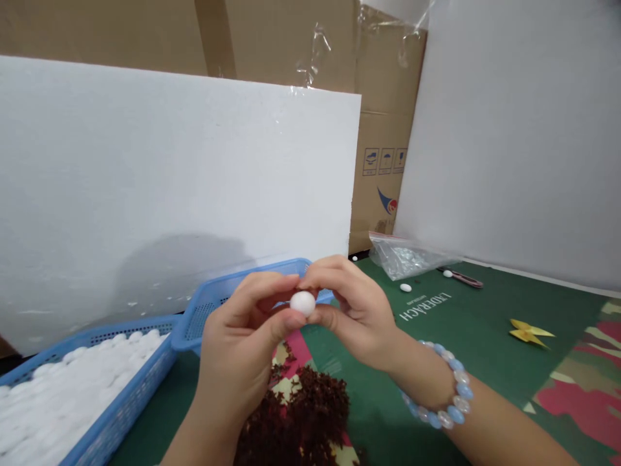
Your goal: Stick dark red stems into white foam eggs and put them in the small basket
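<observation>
A small white ball (303,303) is pinched between the fingertips of both hands above the table. My left hand (242,343) grips it from the left with thumb and fingers curled. My right hand (356,310) pinches it from the right; a bracelet of blue and clear beads (444,388) circles that wrist. Directly below the hands lies a heap of dark red-brown dried bits (301,414) on the green mat.
A blue basket (130,395) full of white balls stands at the left, a second blue basket (204,310) behind the hands. A clear plastic bag (402,255), scissors (463,278), loose white balls (405,287) and a yellow paper shape (528,332) lie to the right. White foam boards and cardboard boxes stand behind.
</observation>
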Demonstrator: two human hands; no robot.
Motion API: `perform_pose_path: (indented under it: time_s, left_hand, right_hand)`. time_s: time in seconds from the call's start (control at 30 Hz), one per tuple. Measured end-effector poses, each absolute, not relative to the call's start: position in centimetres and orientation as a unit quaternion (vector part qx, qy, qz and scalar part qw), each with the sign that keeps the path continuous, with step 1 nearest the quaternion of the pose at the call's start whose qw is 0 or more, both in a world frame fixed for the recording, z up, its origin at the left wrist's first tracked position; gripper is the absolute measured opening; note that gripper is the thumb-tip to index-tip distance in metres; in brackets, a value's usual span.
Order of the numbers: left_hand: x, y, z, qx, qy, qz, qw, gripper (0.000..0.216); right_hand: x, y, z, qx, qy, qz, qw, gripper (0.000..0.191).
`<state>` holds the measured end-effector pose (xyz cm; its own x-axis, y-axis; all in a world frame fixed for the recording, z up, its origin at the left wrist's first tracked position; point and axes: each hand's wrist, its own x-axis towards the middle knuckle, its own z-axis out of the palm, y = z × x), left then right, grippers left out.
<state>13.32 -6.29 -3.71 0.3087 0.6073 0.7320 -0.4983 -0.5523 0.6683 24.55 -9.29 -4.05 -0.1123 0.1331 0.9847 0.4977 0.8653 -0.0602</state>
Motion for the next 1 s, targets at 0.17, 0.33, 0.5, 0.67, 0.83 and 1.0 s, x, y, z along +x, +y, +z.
perform_pose_path:
  time_s: [0.17, 0.33, 0.5, 0.67, 0.83, 1.0]
  left_hand:
    - [13.4, -6.3, -4.4, 0.677, 0.018, 0.615, 0.404, 0.014]
    - [14.1, -6.5, -4.6, 0.659, -0.001, 0.638, 0.398, 0.015]
    - [14.3, -6.9, -4.1, 0.616, -0.006, 0.623, 0.481, 0.017]
    - [14.6, -7.0, -3.5, 0.557, 0.017, 0.621, 0.552, 0.027]
    - [14.4, -7.2, -3.3, 0.523, 0.029, 0.610, 0.594, 0.030]
    - [14.0, -7.0, -3.1, 0.510, 0.026, 0.616, 0.600, 0.030]
  right_hand:
    - [24.4, -9.6, -4.3, -0.239, -0.721, -0.177, 0.625, 0.004]
    - [24.2, -9.5, -4.5, -0.234, -0.715, -0.157, 0.640, 0.006]
    - [24.3, -9.6, -4.1, -0.233, -0.727, -0.067, 0.642, 0.011]
    - [24.7, -9.7, -4.0, -0.267, -0.713, -0.006, 0.649, 0.025]
    - [24.9, -9.5, -4.2, -0.271, -0.709, -0.007, 0.651, 0.030]
    - [24.9, -9.3, -4.3, -0.270, -0.709, -0.031, 0.651, 0.032]
